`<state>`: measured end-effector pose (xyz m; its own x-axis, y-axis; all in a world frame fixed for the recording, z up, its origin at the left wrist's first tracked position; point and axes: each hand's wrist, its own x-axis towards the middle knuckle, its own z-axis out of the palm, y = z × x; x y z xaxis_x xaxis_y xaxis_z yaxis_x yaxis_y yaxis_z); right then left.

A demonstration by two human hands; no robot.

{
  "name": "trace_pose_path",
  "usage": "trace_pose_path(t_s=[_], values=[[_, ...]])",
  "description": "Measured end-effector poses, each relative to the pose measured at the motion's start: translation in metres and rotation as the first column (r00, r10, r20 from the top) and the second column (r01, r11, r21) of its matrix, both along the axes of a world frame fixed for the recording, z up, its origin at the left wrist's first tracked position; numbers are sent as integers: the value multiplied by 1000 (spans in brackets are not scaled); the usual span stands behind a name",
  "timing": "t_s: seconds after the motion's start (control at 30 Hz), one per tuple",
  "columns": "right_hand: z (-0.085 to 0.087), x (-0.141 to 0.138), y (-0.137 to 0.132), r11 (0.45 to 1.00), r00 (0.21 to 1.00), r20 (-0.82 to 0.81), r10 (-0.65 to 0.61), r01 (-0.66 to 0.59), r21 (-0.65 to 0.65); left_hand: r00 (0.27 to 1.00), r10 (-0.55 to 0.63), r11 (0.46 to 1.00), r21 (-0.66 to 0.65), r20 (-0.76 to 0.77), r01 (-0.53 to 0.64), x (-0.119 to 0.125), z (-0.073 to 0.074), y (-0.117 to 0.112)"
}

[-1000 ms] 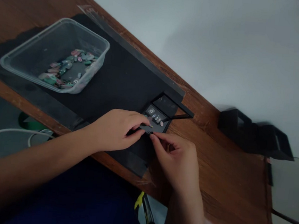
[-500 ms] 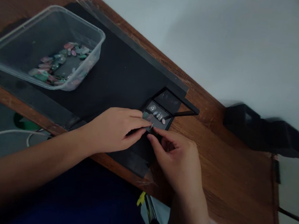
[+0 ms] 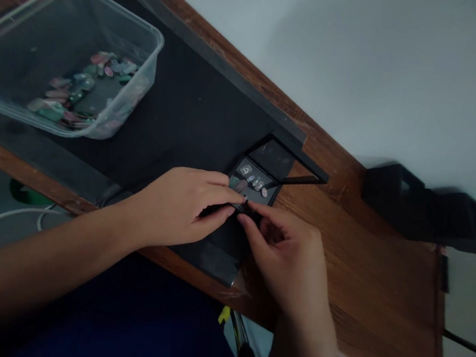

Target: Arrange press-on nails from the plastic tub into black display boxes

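A small flat black case [image 3: 271,195] lies near the right end of the dark mat, with its framed lid [image 3: 305,170] raised on the far side. Inside it are several small pale pieces [image 3: 257,184] in a row, some bearing marks. From the left, my left hand [image 3: 181,204] reaches over the near part of the case, thumb and fingers brought together at its front edge. My right hand [image 3: 292,250] meets it there, thumb and index finger pinched close to the same edge. What lies between the fingertips is too small and dark to make out.
A clear plastic tub [image 3: 154,65] with many pink, green and whitish stones stands on the black mat [image 3: 194,108] at left. Black box-shaped objects [image 3: 394,200] stand by the wall at right. Cables [image 3: 14,211] hang below the table's front edge.
The view has shifted slightly, so the tub sits further left and up, the case slightly right. Both hands stay at the case's near edge with almost the same finger pose.
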<state>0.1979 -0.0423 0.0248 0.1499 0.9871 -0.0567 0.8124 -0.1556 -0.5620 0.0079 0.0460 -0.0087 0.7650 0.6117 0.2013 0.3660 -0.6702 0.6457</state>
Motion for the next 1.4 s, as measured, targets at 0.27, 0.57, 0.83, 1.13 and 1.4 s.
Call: trace_pose_path(t_s=[0.27, 0.57, 0.83, 1.13, 1.4], values=[[-1, 1, 0, 998, 998, -22, 52, -52, -22, 1000, -8, 1000, -24, 5, 8, 0, 0, 1], [2, 2, -2, 1000, 1000, -14, 2, -3, -27, 1000, -4, 999, 36, -4, 4, 1, -1, -2], [1, 2, 0, 997, 1000, -10, -29, 28, -76, 1000, -12, 997, 79, -29, 14, 1, -3, -3], [2, 4, -2, 997, 997, -1, -75, 75, -12, 999, 9, 993, 115, -33, -5, 2, -3, -4], [-1, 3, -2, 998, 998, -3, -66, 66, 2, 1000, 4, 994, 106, -20, -2, 1, -4, -5]])
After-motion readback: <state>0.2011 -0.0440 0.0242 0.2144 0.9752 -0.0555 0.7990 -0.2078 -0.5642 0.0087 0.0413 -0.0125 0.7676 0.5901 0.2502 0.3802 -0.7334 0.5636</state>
